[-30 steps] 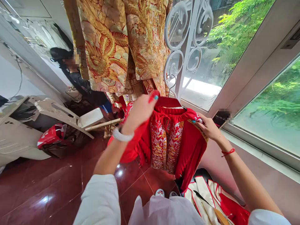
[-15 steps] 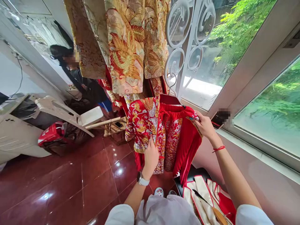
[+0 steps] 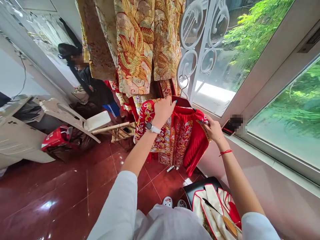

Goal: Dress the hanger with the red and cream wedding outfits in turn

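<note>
A red embroidered jacket (image 3: 150, 143) with gold and silver patterns hangs on a dark red hanger (image 3: 184, 103) whose metal hook points up. Inside it, a red skirt (image 3: 183, 133) with a gathered waistband shows beside the jacket's pulled-back front. My left hand (image 3: 163, 113) is closed at the jacket's collar and shoulder, next to the hanger; its fingertips are partly hidden. With fingers pinched, my right hand (image 3: 214, 128) holds the jacket's right front edge out to the side, showing red lining.
Gold embroidered garments (image 3: 135, 50) hang above and behind. A black chair (image 3: 191, 190) at lower right bears cream, red-edged cloth (image 3: 212, 206) and a wooden hanger (image 3: 229, 225). A bamboo rack (image 3: 117, 131), white chair (image 3: 97, 120) and red bag (image 3: 56, 137) stand left. Another person (image 3: 87, 80) is beyond.
My left hand has moved up from the jacket's front to the collar by the hanger. My right hand still holds the edge, shifted slightly left, and the garment's lower part has swung away.
</note>
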Demonstrator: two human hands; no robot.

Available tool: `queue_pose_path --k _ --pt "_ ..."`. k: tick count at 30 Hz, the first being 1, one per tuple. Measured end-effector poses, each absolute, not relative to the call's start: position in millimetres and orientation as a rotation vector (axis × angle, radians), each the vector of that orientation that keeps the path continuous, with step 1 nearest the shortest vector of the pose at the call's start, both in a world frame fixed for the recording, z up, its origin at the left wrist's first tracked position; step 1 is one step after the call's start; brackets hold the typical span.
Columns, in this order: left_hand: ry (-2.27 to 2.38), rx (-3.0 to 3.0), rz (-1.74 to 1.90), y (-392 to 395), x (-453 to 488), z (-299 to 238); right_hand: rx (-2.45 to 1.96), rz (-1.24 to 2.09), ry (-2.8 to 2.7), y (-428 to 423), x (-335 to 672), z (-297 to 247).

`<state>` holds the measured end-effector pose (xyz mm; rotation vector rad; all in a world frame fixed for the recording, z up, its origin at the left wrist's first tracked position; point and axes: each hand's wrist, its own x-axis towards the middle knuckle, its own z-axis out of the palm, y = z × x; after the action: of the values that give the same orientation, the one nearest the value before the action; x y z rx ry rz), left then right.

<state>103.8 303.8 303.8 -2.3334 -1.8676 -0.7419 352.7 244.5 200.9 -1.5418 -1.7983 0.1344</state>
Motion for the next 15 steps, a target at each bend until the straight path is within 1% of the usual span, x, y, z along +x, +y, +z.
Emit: queue_pose_path --k 3,7,10,13,15 --pt "-1.813 -2.412 -0.694 303.6 92.7 315.3 -1.56 0.123 -1.792 240.6 347.8 201.6" --pt "-1.754 -2.366 -0.99 280.4 88.0 317.6 -1.579 0.124 -1.753 234.0 341.4 199.9" --pt "-1.705 -2.296 -1.179 257.0 97.6 288.4 -1.546 0.142 -1.727 232.6 342.5 197.7" --pt "-1.734 -2.24 -1.284 241.9 107.2 243.5 -1.524 0.174 -1.76 235.0 349.9 197.7" --pt "-1.76 -2.234 -1.34 241.0 107.4 223.1 -1.516 0.197 -1.796 237.7 355.0 198.8"
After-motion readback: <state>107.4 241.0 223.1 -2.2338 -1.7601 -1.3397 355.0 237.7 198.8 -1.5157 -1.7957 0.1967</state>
